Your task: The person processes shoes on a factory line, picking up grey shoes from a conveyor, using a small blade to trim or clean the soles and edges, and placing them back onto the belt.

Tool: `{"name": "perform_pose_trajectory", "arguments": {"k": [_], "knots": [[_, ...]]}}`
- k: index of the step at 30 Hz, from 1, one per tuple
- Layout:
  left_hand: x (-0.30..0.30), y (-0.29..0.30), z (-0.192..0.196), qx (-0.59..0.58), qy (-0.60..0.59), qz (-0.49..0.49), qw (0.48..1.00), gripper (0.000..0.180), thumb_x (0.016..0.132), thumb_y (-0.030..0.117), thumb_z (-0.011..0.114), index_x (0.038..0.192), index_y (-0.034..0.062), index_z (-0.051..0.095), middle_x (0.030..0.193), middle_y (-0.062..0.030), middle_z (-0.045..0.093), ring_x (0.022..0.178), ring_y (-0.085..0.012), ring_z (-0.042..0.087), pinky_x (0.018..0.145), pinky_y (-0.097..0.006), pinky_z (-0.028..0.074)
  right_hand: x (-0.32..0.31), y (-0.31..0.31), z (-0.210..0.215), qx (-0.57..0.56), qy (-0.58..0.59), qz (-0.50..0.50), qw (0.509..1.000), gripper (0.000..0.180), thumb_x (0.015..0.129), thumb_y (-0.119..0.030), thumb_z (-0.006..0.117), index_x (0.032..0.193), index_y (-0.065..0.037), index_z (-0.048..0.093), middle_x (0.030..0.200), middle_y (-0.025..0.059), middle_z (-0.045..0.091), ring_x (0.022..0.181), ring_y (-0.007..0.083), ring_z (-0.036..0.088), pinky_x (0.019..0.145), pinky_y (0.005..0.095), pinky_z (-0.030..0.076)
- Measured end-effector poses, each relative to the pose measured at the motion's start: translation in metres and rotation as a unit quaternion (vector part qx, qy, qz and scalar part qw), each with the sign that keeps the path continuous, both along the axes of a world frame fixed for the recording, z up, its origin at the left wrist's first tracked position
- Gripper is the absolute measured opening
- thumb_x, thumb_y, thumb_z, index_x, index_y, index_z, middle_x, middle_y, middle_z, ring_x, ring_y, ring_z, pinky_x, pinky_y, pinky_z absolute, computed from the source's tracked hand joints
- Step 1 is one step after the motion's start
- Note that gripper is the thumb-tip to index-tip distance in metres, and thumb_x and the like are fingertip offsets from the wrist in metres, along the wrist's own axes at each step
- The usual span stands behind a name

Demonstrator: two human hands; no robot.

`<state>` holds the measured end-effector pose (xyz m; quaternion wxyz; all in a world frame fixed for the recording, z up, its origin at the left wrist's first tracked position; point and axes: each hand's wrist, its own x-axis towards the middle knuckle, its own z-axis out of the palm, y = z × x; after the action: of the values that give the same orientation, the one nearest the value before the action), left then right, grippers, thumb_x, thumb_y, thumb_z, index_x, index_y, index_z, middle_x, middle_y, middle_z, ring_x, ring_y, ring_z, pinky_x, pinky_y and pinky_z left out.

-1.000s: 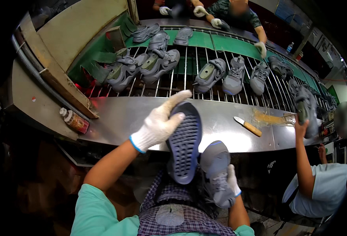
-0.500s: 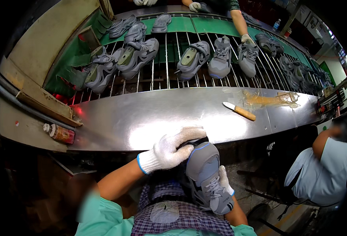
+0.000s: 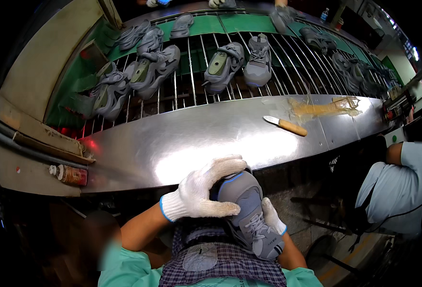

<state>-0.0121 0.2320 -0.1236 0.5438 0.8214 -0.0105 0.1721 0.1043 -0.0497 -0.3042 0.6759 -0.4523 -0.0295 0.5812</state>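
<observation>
In front of my lap is a grey sneaker (image 3: 249,198) with pale laces and a blue line at the toe, its toe pointing away from me. My gloved left hand (image 3: 204,191) is closed round the toe end, thumb lying across the upper and fingers reaching over the far tip. From the right, my gloved right hand (image 3: 272,216) grips the sneaker's side; most of its fingers are hidden behind the shoe. The sole faces away and cannot be seen.
A metal ledge (image 3: 125,148) carries a wooden-handled knife (image 3: 285,125) and a small reddish bottle (image 3: 70,175) at left. Beyond it, grey shoes (image 3: 156,69) stand on a roller rack (image 3: 192,71). A co-worker's hand (image 3: 281,4) holds a shoe (image 3: 282,19). A seated person (image 3: 388,191) is at right.
My left thumb has slid from the toe's edge down onto the sneaker's upper. Across the rack, the co-worker has lifted a shoe off the rods and drawn it away to the far side.
</observation>
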Motion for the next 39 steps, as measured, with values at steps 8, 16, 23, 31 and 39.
{"name": "perform_pose_trajectory", "arguments": {"k": [8,16,23,31,39], "knots": [[-0.003,0.003,0.001,0.029,0.012,-0.02,0.999,0.092,0.078,0.045,0.095,0.146,-0.0047,0.057,0.154,-0.0263,0.056,0.14,-0.0384,0.059,0.116,-0.047,0.049,-0.002,0.017,0.07,-0.027,-0.026,0.022,0.999,0.058,0.119,-0.039,0.035,0.148,0.006,0.056,0.139,0.0146,0.068,0.123,0.0189,0.063,0.11,0.0344,0.05],[0.018,-0.007,-0.011,0.03,-0.081,-0.037,0.996,0.076,0.086,0.044,0.084,0.143,-0.0023,0.063,0.148,-0.0266,0.061,0.129,-0.0384,0.067,0.109,-0.044,0.055,-0.002,0.015,0.086,0.018,-0.035,0.025,0.999,0.073,0.114,-0.056,0.043,0.153,0.005,0.052,0.142,0.015,0.066,0.128,0.0218,0.063,0.112,0.0372,0.051],[0.045,0.003,-0.016,-0.104,0.071,-0.137,0.983,0.095,0.088,0.042,0.085,0.162,0.0,0.041,0.158,-0.0284,0.049,0.148,-0.0359,0.049,0.124,-0.046,0.038,0.003,0.004,0.079,0.055,0.036,-0.09,0.994,0.089,0.107,-0.072,0.041,0.158,0.0,0.046,0.147,0.0182,0.062,0.131,0.0275,0.063,0.112,0.042,0.054],[0.026,-0.063,-0.071,0.057,-0.036,0.073,0.995,0.067,0.081,-0.002,0.069,0.146,0.0022,0.058,0.154,-0.0283,0.054,0.125,-0.0431,0.069,0.106,-0.041,0.057,0.01,0.006,0.074,0.098,0.068,-0.141,0.983,0.096,0.102,-0.083,0.035,0.164,-0.009,0.041,0.156,0.0192,0.055,0.137,0.0327,0.06,0.111,0.046,0.055],[0.029,-0.055,-0.035,-0.094,0.086,0.026,0.991,0.068,0.087,-0.001,0.067,0.152,-0.0124,0.05,0.15,-0.0258,0.061,0.142,-0.0287,0.057,0.122,-0.039,0.042,0.012,0.018,0.062,0.112,0.164,-0.181,0.963,0.088,0.106,-0.076,0.037,0.165,-0.011,0.041,0.159,0.016,0.054,0.143,0.0301,0.056,0.12,0.0465,0.047]]}}
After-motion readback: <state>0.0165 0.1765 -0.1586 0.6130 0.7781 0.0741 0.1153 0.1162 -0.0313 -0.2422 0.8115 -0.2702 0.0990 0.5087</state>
